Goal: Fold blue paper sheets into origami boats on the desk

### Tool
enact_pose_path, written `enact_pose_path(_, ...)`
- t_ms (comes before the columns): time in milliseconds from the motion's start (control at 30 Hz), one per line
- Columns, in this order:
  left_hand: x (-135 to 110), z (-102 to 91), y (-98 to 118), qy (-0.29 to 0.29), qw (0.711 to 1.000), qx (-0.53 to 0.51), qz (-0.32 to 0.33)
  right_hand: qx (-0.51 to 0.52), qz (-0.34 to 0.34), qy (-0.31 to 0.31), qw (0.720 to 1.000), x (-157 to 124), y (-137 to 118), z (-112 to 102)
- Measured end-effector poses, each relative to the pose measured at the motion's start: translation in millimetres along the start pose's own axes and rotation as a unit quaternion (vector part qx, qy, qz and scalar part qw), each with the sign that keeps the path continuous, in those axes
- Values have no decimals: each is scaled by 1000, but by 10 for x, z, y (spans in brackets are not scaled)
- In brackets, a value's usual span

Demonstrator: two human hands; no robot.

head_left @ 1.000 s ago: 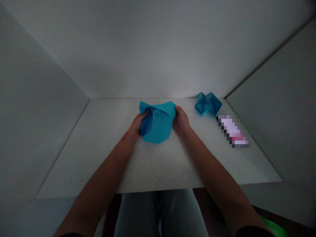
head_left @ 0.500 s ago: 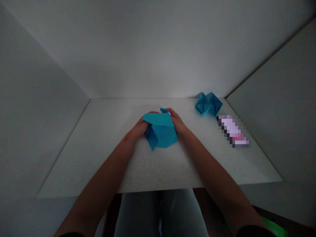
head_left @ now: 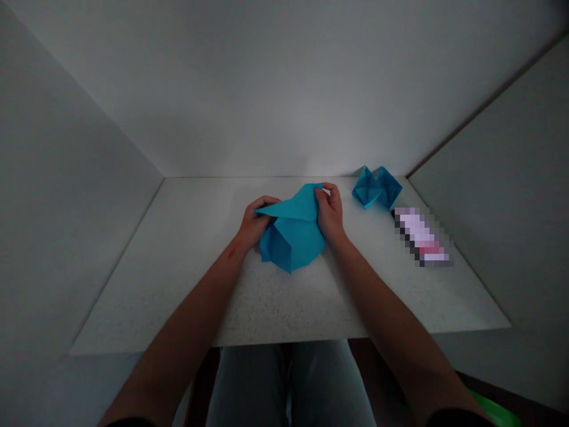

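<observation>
A sheet of blue paper [head_left: 302, 240], creased and partly folded, is held between my two hands above the middle of the white table. My left hand [head_left: 259, 219] grips its left side, with some fingers hidden behind the paper. At the upper right corner, my right hand [head_left: 329, 209] pinches the edge between thumb and fingers. One flap runs across the top of the sheet, and a pointed fold hangs at its lower left.
Two folded blue paper shapes [head_left: 376, 187] stand at the table's back right, against the wall. A phone [head_left: 420, 234], blurred out, lies in front of them. White walls enclose the table [head_left: 169, 267] at the back and both sides. Something green [head_left: 495, 409] shows at lower right.
My right hand has moved up and to the right, drawing the paper's upper right corner outward. The sheet is spread wider, and its top flap now slants.
</observation>
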State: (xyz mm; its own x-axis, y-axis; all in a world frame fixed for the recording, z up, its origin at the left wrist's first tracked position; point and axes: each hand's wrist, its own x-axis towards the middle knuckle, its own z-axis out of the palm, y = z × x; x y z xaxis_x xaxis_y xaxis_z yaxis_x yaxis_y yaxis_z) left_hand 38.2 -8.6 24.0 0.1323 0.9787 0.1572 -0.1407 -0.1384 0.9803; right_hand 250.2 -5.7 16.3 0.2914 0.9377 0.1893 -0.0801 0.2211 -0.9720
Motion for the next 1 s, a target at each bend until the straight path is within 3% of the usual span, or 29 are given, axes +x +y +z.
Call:
enact_pose_path(167,12,-9,-60,82,993,4,-85,-14,-70,27,997,47,-55,-69)
enact_pose_path(367,52,-62,-114,59,981,-80,-165,-16,-56,27,998,68,-29,-112)
enact_pose_path(467,72,-98,-114,81,982,-80,-152,-3,-48,45,998,102,-12,-157)
enact_pose_path(600,95,-161,-96,157,980,-39,-114,-15,-69,94,993,229,27,-323)
enact_pose_path(800,108,-349,-62,195,972,115,-58,-36,-76,117,990,382,44,-532)
enact_pose_path(900,132,-475,-77,238,959,148,-36,0,-25,72,997,324,-2,-473)
enact_pose_path(1000,156,-566,-87,289,944,158,-27,16,43,-36,998,204,-41,-370)
